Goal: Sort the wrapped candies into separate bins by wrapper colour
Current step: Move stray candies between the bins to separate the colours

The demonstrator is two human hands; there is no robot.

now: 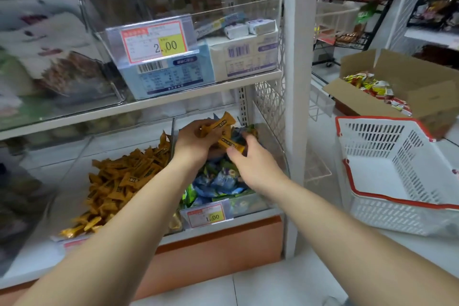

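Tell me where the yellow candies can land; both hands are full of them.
Bare floor of the left bin, left of and behind the yellow pile. The white basket looks empty too. The right bin is crowded with blue and green candies.

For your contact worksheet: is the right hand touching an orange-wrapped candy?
Touching. The head view shows the right hand pinching an orange candy between thumb and fingers.

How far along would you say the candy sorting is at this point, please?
Mostly done: the left bin holds only orange candies. In hand: both hands, left and right, grip orange strays over the blue-green bin. Left: dropping these, checking underneath.
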